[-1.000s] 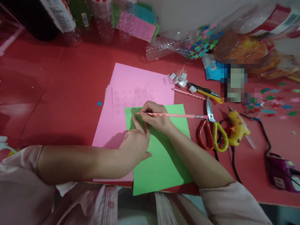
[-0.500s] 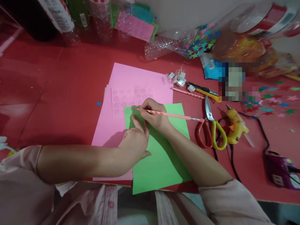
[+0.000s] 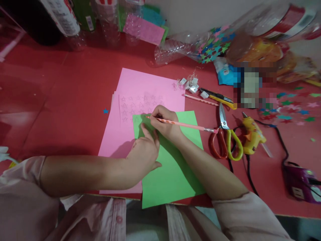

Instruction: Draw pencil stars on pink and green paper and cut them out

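Observation:
My right hand (image 3: 167,124) grips a pink patterned pencil (image 3: 185,125), its tip on the top left part of a green sheet (image 3: 173,174). My left hand (image 3: 146,150) rests on the same sheet, fingers apart, with the index fingertip just below the pencil tip. Under the green sheet lies pink paper (image 3: 117,140) with rows of small stars drawn in pencil. Any mark at the pencil tip is too small to make out.
Right of the sheets lie scissors (image 3: 222,134), a yellow glue gun (image 3: 252,135) with a cord, a cutter (image 3: 218,97), a second pencil (image 3: 202,100) and a purple power block (image 3: 302,184). Plastic bottles and paper stars line the back. A blue star (image 3: 105,111) sits left.
The back end of the pencil has tilted very slightly toward me. Both hands and the sheets hold practically the same place.

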Action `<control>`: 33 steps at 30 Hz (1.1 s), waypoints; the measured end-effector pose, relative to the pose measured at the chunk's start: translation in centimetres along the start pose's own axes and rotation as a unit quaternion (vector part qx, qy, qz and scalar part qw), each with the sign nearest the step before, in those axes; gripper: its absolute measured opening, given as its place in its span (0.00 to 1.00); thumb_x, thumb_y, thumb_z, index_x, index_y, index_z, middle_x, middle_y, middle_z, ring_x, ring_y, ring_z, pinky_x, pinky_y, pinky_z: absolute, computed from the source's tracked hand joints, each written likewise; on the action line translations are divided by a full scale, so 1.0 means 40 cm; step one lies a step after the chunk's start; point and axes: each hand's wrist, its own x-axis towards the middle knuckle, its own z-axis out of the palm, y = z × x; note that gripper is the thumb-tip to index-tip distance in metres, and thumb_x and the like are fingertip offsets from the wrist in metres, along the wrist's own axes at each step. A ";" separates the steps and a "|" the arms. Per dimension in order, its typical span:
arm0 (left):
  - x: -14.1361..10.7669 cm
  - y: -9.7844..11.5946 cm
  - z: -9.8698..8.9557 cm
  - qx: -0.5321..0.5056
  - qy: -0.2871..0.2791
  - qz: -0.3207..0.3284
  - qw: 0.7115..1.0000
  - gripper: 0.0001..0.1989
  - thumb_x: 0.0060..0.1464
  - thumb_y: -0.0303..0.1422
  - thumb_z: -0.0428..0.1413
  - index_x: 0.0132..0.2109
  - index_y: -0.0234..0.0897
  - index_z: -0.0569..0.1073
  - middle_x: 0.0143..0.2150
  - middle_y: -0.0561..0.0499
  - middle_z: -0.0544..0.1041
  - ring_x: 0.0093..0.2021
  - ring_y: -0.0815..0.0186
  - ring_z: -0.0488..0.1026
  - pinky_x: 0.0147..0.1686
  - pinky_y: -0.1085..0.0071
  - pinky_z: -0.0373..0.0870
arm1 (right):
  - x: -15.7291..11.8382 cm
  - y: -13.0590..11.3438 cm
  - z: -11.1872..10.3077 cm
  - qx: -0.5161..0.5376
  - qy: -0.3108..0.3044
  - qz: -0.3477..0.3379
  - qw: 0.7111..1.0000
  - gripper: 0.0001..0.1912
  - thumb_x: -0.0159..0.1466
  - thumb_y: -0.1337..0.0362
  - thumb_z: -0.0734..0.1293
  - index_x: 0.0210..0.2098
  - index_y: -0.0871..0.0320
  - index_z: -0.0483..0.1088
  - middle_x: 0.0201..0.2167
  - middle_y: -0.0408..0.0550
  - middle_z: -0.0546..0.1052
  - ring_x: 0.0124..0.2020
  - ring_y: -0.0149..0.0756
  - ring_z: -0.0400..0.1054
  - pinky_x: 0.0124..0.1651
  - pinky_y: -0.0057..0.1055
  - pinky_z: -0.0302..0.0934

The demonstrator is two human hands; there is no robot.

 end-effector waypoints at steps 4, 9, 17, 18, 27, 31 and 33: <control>0.001 0.001 -0.002 -0.012 -0.006 -0.001 1.000 0.49 0.56 0.58 0.51 0.67 0.16 0.58 0.58 0.13 0.66 0.20 0.68 0.69 0.17 0.72 0.55 | -0.001 -0.007 -0.005 -0.017 -0.006 0.019 1.000 0.07 0.54 0.70 0.63 0.22 0.55 0.59 0.18 0.36 0.63 0.20 0.24 0.53 0.23 0.26 0.46; 0.002 0.001 -0.005 -0.016 -0.010 -0.001 1.000 0.49 0.55 0.58 0.52 0.67 0.17 0.58 0.58 0.13 0.66 0.21 0.67 0.70 0.16 0.72 0.54 | -0.001 -0.014 -0.010 -0.018 -0.019 0.021 0.999 0.08 0.52 0.69 0.63 0.20 0.55 0.58 0.16 0.36 0.61 0.18 0.24 0.51 0.21 0.26 0.44; 0.000 0.004 0.005 -0.002 0.005 0.005 1.000 0.48 0.56 0.58 0.51 0.66 0.18 0.60 0.58 0.14 0.66 0.20 0.68 0.69 0.16 0.72 0.51 | -0.002 -0.015 -0.009 -0.018 -0.018 0.021 0.999 0.08 0.52 0.69 0.63 0.20 0.55 0.58 0.16 0.36 0.61 0.18 0.24 0.52 0.21 0.26 0.45; 0.000 0.004 0.005 0.000 0.005 0.004 1.000 0.48 0.56 0.59 0.50 0.66 0.18 0.60 0.58 0.14 0.67 0.20 0.67 0.69 0.16 0.72 0.50 | -0.002 -0.014 -0.008 -0.020 -0.015 0.018 1.000 0.08 0.52 0.69 0.62 0.21 0.55 0.58 0.16 0.36 0.61 0.18 0.24 0.52 0.21 0.26 0.45; 0.001 0.002 0.004 0.008 0.008 -0.002 1.000 0.49 0.55 0.59 0.50 0.66 0.17 0.59 0.52 0.16 0.73 0.17 0.71 0.64 0.16 0.72 0.52 | -0.005 -0.008 -0.002 -0.009 -0.028 0.025 0.999 0.06 0.56 0.67 0.63 0.23 0.56 0.62 0.17 0.37 0.65 0.19 0.25 0.55 0.22 0.25 0.48; 0.000 0.001 0.002 0.006 0.005 0.002 1.000 0.49 0.55 0.60 0.50 0.66 0.17 0.61 0.51 0.17 0.74 0.17 0.70 0.65 0.16 0.72 0.52 | -0.005 -0.008 -0.001 -0.004 -0.034 0.016 0.999 0.06 0.58 0.65 0.64 0.25 0.56 0.63 0.19 0.38 0.66 0.21 0.26 0.57 0.24 0.25 0.50; -0.001 0.001 0.001 0.002 0.001 0.003 1.000 0.48 0.55 0.59 0.50 0.66 0.19 0.62 0.51 0.18 0.74 0.17 0.69 0.66 0.16 0.72 0.52 | -0.005 -0.009 0.000 -0.004 -0.039 0.016 0.999 0.06 0.58 0.65 0.64 0.25 0.56 0.64 0.20 0.38 0.67 0.22 0.26 0.58 0.25 0.26 0.51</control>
